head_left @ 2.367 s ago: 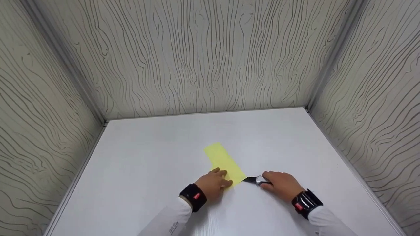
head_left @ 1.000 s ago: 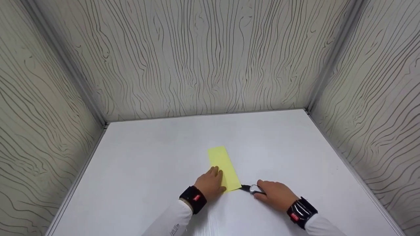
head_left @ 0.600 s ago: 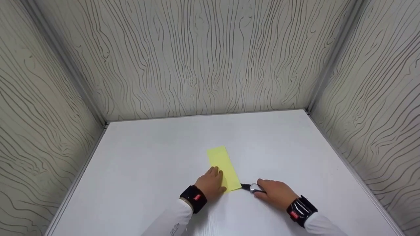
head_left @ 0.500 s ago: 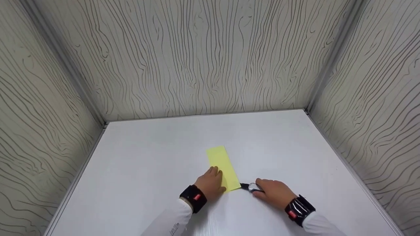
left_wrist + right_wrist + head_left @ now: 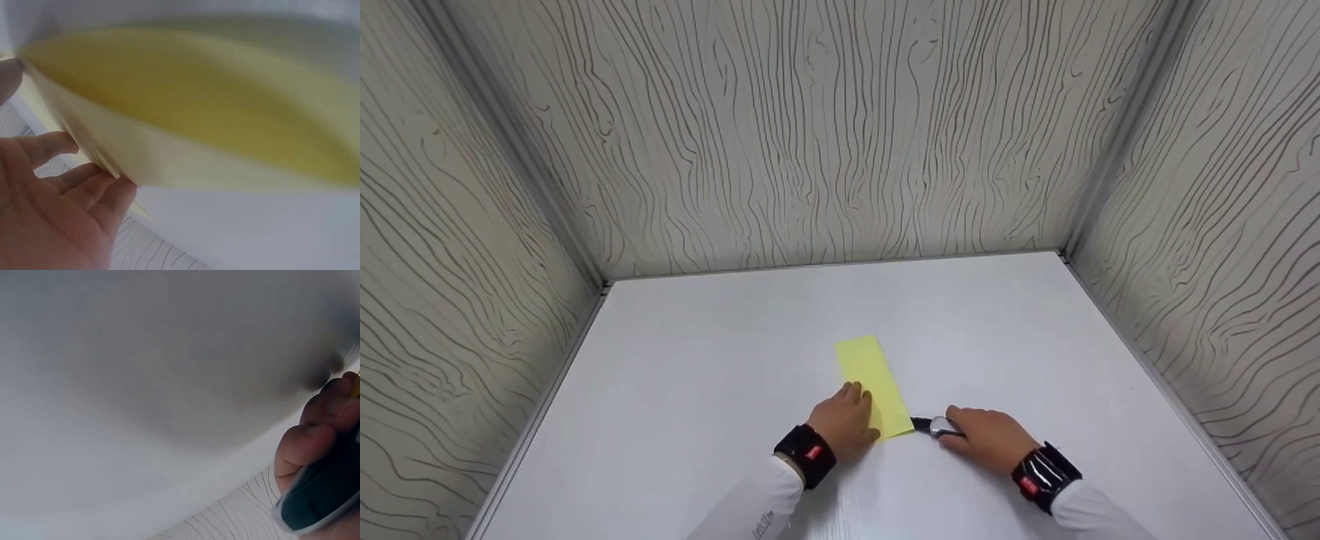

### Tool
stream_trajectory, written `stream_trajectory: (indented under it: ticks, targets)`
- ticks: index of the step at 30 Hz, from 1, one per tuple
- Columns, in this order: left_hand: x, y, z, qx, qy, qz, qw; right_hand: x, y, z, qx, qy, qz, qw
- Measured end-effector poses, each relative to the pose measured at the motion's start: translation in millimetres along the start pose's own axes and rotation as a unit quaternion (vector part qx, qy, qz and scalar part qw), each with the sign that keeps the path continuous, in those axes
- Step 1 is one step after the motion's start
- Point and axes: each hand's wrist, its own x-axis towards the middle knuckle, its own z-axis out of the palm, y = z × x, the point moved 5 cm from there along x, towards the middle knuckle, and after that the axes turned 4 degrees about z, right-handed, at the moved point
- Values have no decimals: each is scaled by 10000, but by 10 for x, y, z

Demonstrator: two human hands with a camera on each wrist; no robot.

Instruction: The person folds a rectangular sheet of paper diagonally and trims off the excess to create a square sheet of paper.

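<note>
Lying well inside the table's [image 5: 697,352] edges, the folded yellow paper [image 5: 879,390] has the left hand [image 5: 844,424] on its left edge, thumb and fingers apart. The right hand's [image 5: 994,439] fingers clamp a knife-like tool [image 5: 941,427] at the paper's lower right corner; white surface stretches beyond both hands.

Paper [image 5: 879,390] on table [image 5: 720,345], tool [image 5: 940,427] right, wall [image 5: 825,135] behind

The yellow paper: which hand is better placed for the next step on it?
Probably the right hand: it grips the black-and-silver tool, whose tip is at the near right corner of the yellow paper. The left hand rests on the paper's left edge, seemingly better for steadying.
</note>
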Motion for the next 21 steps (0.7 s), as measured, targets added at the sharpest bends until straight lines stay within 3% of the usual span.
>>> stream_trajectory:
  ticks: [9,21]
  targets:
    - [10,11,31,123,93,26,9999,20,24,-29,-124,221,-232,9994]
    - [35,-8,62,307,90,12,9995,69,-1,-26,-114,113,-38,9999]
